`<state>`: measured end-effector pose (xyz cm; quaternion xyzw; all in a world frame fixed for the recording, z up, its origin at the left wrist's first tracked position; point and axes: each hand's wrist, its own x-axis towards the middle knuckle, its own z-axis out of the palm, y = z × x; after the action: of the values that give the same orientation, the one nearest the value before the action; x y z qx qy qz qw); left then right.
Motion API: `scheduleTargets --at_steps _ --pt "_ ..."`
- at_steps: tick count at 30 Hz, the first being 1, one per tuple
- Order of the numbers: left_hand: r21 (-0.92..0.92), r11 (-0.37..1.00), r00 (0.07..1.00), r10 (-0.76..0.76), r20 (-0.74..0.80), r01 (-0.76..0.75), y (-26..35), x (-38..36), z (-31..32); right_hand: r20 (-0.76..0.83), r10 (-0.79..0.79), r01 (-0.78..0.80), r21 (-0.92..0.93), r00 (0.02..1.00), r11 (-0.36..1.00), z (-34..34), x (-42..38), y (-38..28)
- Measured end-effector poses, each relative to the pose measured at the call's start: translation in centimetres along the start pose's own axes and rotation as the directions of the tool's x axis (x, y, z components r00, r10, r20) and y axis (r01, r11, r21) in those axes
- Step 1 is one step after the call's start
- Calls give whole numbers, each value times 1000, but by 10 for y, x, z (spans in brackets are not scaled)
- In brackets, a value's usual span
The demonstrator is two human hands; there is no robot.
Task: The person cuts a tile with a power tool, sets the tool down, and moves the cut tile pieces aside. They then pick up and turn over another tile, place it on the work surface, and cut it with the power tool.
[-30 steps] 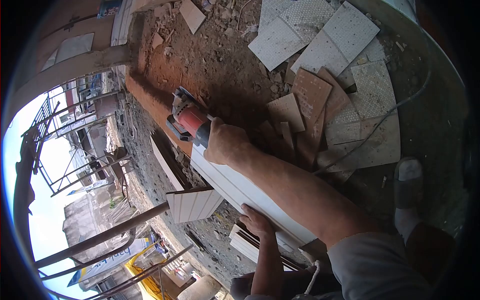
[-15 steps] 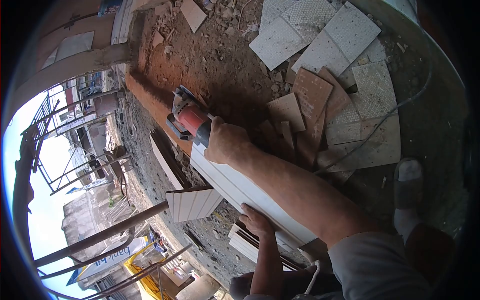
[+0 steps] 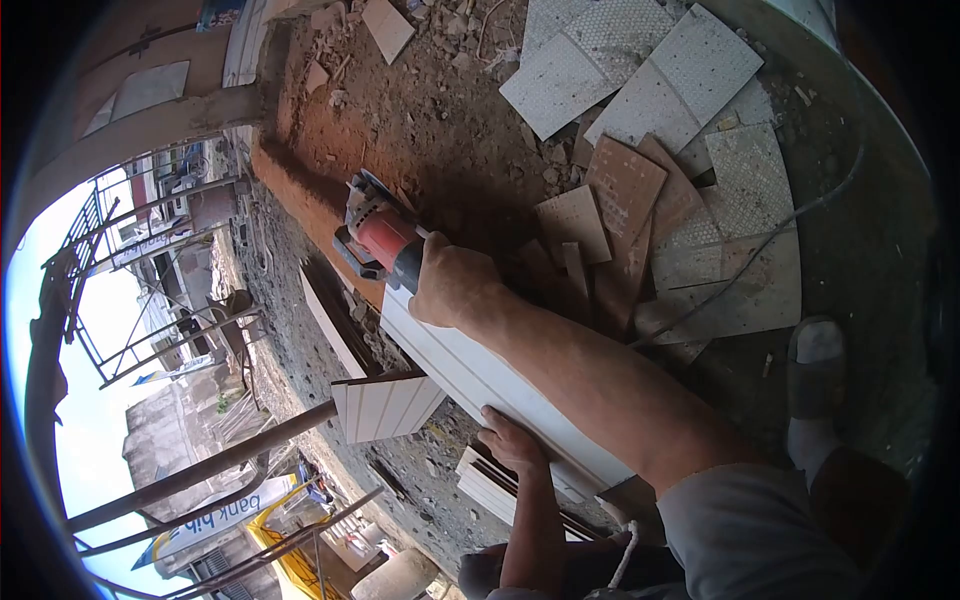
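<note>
My right hand (image 3: 455, 285) is wrapped around the dark rear body of a red angle grinder (image 3: 383, 237). The disc end of the grinder is over the far end of a long white tile (image 3: 490, 372) with parallel lines. My right forearm crosses above this tile and hides part of it. Lower down, my left hand (image 3: 513, 443) grips the tile's near-left edge, its thumb on top and some fingers hidden. Reddish-orange dust (image 3: 300, 205) coats the ground beyond the grinder.
Stacked and broken tiles (image 3: 715, 190) lie to the right, with a cable (image 3: 780, 232) running over them. Cut tile pieces (image 3: 388, 408) and a metal pole (image 3: 215, 470) are at left. A foot (image 3: 818, 365) stands at far right. Rubble covers the soil.
Both hands, the grinder and the tile hold nearly the same positions. The view has shifted only slightly.
</note>
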<state>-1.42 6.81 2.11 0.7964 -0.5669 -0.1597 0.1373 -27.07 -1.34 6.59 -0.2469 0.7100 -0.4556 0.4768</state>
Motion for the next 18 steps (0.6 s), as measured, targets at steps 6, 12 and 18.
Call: scheduleTargets --at_steps 6,12,18 --pt "21 1000 1000 6 -9 -5 -1 2 0 4 2 -2 4 1000 1000 0 0 0" --pt "14 1000 1000 1 0 -1 -2 2 0 9 5 -5 -4 1000 1000 -1 -1 0" --pt "40 999 1000 -10 -3 10 -3 3 0 11 10 -9 -19 1000 1000 0 0 0"
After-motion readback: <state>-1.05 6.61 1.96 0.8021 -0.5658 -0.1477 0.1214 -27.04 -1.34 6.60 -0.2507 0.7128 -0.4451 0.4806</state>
